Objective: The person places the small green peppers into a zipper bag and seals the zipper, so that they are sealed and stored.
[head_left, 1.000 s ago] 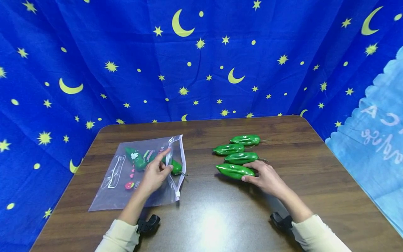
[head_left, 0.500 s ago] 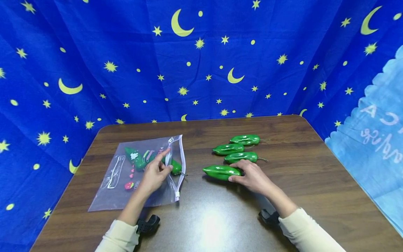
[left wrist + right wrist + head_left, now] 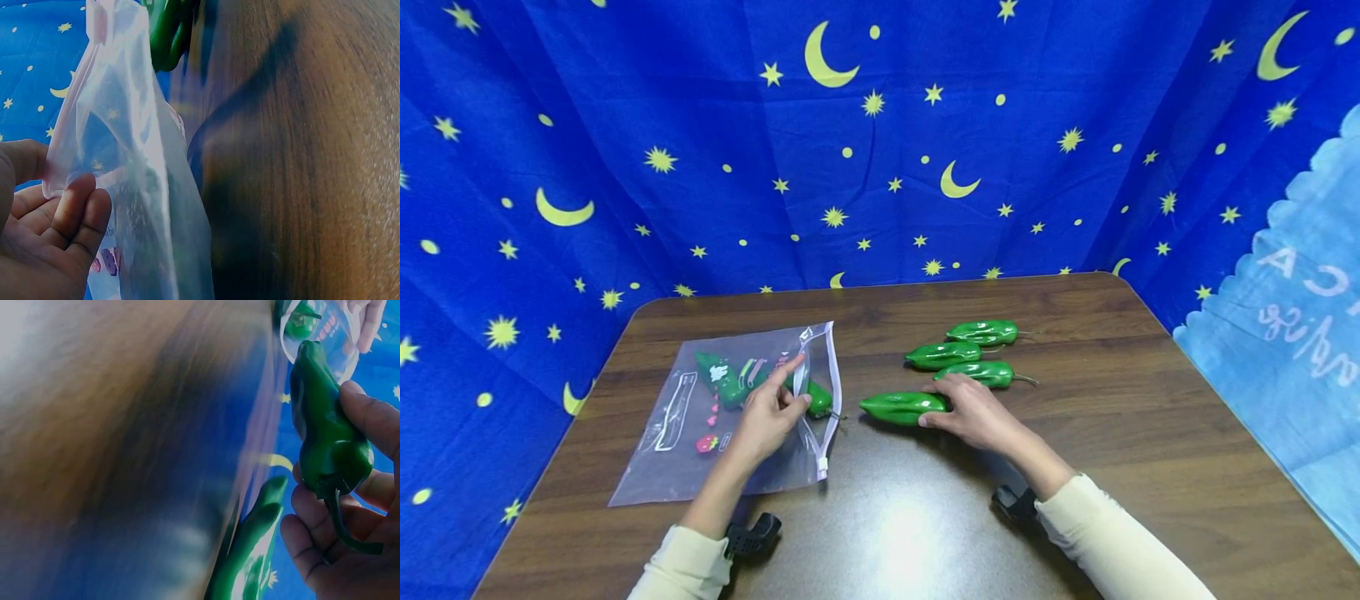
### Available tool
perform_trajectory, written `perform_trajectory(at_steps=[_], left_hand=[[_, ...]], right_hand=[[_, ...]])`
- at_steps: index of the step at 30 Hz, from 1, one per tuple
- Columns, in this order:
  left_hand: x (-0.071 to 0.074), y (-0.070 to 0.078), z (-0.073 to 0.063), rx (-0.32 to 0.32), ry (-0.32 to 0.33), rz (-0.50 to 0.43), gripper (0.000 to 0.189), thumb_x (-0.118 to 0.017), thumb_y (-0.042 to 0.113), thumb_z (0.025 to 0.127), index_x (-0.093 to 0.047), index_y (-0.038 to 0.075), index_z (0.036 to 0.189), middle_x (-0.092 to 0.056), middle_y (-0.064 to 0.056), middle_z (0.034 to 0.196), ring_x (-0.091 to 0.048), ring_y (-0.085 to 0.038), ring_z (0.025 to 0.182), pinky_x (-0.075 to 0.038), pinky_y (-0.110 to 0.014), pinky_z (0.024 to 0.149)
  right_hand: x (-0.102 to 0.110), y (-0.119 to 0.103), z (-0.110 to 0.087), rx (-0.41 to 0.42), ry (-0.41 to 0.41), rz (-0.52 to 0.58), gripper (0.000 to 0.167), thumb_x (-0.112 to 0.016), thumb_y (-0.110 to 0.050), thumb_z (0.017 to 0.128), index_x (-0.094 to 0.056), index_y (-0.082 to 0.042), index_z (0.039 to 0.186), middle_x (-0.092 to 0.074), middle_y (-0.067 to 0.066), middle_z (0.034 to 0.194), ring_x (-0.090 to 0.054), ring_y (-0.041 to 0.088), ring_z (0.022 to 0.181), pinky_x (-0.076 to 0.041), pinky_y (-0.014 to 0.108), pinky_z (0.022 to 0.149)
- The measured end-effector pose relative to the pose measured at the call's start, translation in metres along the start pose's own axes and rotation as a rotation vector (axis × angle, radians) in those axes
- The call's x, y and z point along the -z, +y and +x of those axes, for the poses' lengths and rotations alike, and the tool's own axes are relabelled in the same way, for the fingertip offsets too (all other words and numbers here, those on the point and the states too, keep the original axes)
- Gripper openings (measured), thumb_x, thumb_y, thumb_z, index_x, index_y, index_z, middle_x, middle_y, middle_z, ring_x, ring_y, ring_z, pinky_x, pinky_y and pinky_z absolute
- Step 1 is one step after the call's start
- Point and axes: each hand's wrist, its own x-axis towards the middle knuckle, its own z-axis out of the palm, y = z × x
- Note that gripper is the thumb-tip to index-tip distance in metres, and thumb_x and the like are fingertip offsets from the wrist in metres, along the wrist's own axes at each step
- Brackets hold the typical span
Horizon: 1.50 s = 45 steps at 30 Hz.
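Nearest the viewer, two cream sleeves [image 3: 1120, 542] are reaching out over a dark wooden table [image 3: 925, 517], whose polished top is catching a bright glare. The left hand [image 3: 769, 417] is pinching the open mouth of a clear zip bag [image 3: 685, 433], thumb and fingers curled on its rim and holding it up; the bag is lying on the table's left half with green peppers showing inside. The right hand [image 3: 973, 412] is gripping a green pepper [image 3: 898, 407] by its stem end, fingers wrapped round it, the pepper lying low over the table between the bag's mouth and the other peppers. Just beyond, three loose peppers [image 3: 981, 333] are lying together. Behind the table a blue cloth [image 3: 880, 133] with yellow moons and stars is hanging, and a pale blue sheet [image 3: 1292, 333] is standing at the right.
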Motion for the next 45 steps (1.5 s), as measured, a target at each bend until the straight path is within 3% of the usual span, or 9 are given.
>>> perform_trajectory(at_steps=[9,22,35,45], left_hand=[[0.0,0.0,-0.001,0.01,-0.005,-0.02,0.06,-0.064,0.005,0.084,-0.045,0.014,0.14,-0.051,-0.005,0.066,-0.041,-0.003,0.052,-0.037,-0.02,0.046],[0.0,-0.002,-0.001,-0.032,0.008,-0.012,0.06,-0.064,0.002,0.082,-0.046,0.011,0.139,-0.052,-0.005,0.065,-0.041,-0.002,0.052,-0.036,-0.021,0.045],[0.0,0.0,-0.001,-0.036,0.008,-0.02,0.059,-0.064,0.003,0.083,-0.046,0.011,0.139,-0.053,-0.007,0.064,-0.041,-0.002,0.052,-0.037,-0.02,0.046],[0.0,-0.002,-0.001,-0.045,0.02,0.001,0.06,-0.065,0.004,0.083,-0.046,0.011,0.139,-0.054,-0.007,0.064,-0.04,-0.001,0.051,-0.036,-0.02,0.045]], right_hand=[[-0.007,-0.009,0.016,0.012,-0.052,-0.014,0.045,-0.073,-0.035,0.079,-0.065,-0.008,0.114,-0.066,0.01,0.113,-0.06,0.027,0.107,-0.046,0.044,0.094],[-0.014,-0.019,0.03,0.003,-0.086,-0.004,0.043,-0.073,-0.037,0.079,-0.066,-0.009,0.112,-0.065,0.011,0.114,-0.058,0.028,0.108,-0.045,0.047,0.093],[-0.024,-0.029,0.041,0.064,-0.064,-0.054,0.039,-0.073,-0.038,0.078,-0.068,-0.01,0.104,-0.066,0.006,0.099,-0.061,0.023,0.094,-0.049,0.038,0.081],[-0.034,-0.038,0.05,0.068,-0.056,-0.067,0.04,-0.074,-0.037,0.077,-0.068,-0.009,0.105,-0.066,0.007,0.098,-0.06,0.023,0.094,-0.048,0.038,0.078]])
